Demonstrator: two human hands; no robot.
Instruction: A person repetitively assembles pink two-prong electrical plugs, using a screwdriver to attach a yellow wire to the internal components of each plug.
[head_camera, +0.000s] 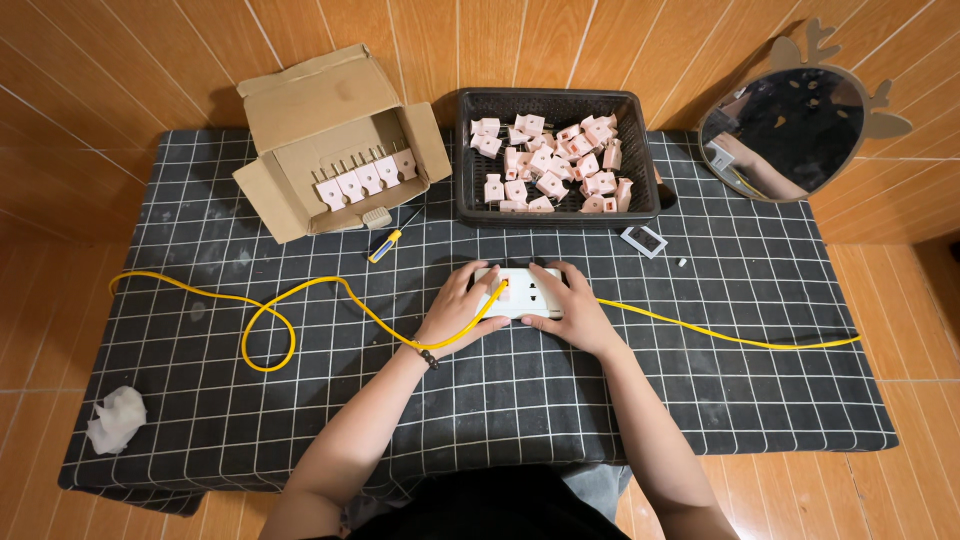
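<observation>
A white rectangular socket block (524, 291) lies on the black grid-patterned cloth (200, 400) in the middle of the low table. My left hand (462, 308) rests on its left end, fingers over the place where a yellow cable (270, 322) enters. My right hand (568, 310) presses on its right side, fingers on top. The yellow cable loops away to the left and a second stretch (730, 336) runs off to the right edge.
A black basket (555, 208) of several pale pink plugs stands behind the hands. An open cardboard box (330, 150) with more plugs sits back left, a yellow-handled screwdriver (392, 238) beside it. A small grey plate (643, 240), a mirror (790, 118) and a crumpled tissue (115, 420) also lie about.
</observation>
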